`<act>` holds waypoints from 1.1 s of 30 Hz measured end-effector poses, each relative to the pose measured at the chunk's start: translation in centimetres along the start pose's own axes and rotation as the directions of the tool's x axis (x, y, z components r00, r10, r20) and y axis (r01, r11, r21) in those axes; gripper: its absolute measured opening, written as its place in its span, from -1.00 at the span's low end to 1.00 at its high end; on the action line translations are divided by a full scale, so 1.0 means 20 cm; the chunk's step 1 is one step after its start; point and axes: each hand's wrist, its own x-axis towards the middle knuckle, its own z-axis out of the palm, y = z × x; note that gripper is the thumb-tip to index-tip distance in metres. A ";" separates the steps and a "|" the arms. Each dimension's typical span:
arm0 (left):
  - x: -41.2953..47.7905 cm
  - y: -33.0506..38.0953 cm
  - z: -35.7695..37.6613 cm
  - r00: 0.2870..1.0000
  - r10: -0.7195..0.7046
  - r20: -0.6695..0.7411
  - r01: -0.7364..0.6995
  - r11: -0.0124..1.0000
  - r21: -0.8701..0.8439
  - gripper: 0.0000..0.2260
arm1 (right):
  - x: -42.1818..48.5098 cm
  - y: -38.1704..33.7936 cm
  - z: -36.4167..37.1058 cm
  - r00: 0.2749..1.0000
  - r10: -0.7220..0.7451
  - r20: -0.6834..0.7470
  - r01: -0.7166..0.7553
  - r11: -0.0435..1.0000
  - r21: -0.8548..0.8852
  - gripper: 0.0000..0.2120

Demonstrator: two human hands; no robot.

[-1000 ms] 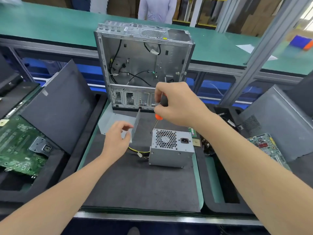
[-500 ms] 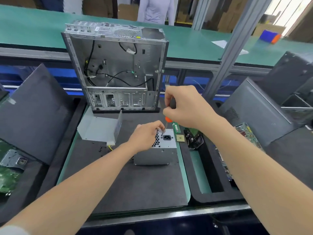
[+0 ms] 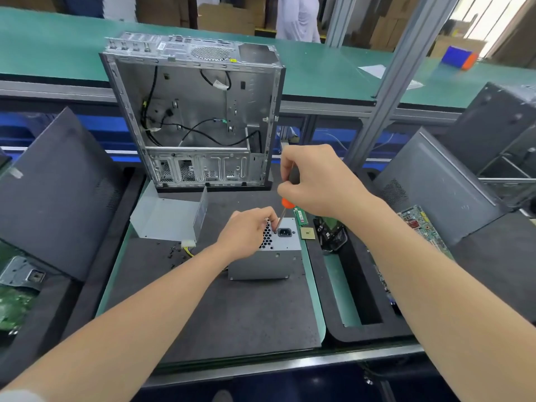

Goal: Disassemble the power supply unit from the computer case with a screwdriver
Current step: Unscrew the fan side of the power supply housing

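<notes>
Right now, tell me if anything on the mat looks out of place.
Small dark bits, likely screws, lie scattered loose on the mat left of the power supply. A memory stick and a chip sit unprotected by its right edge.

Screwdriver (image 3: 287, 203) handle hidden in right hand (image 3: 317, 181), left hand (image 3: 246, 231) covering fan grille (image 3: 267, 238)

Computer case (image 3: 191, 111) upright at back of mat (image 3: 217, 314). Power supply unit (image 3: 261, 268) on mat in front of it, twd right edge; metal cover (image 3: 165, 219) to its left. Memory stick (image 3: 300, 217) & chip (image 3: 307, 234) just right of unit. Left hand (image 3: 246, 230) on unit's top; right hand (image 3: 316, 181) above, w/ screwdriver (image 3: 287, 203).
</notes>
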 end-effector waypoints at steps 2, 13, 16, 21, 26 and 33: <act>0.00 0.00 0.00 1.000 0.002 0.005 -0.002 1.000 0.002 -0.68 | 0.00 0.00 0.00 1.000 0.001 -0.002 -0.001 1.000 0.005 -0.92; 0.00 0.00 0.00 1.000 -0.010 0.012 0.010 1.000 -0.003 -0.66 | 0.01 0.01 0.00 1.000 0.020 -0.007 -0.019 1.000 0.010 -0.92; 0.00 0.00 0.00 1.000 0.000 0.003 0.000 1.000 -0.004 -0.68 | 0.01 0.01 0.01 1.000 0.030 -0.006 -0.030 1.000 0.001 -0.92; 0.00 -0.01 0.00 1.000 0.011 -0.002 -0.011 1.000 0.006 -0.67 | 0.02 0.02 0.00 0.999 0.035 -0.010 -0.035 0.999 -0.007 -0.93; 0.00 0.00 0.00 1.000 0.022 0.005 -0.022 1.000 0.021 -0.64 | 0.02 0.03 0.00 0.999 0.032 -0.011 -0.033 0.999 -0.016 -0.92; 0.00 -0.01 0.01 1.000 0.026 0.007 -0.027 0.999 0.025 -0.61 | 0.03 0.04 0.00 0.999 0.053 0.004 -0.053 0.999 -0.013 -0.92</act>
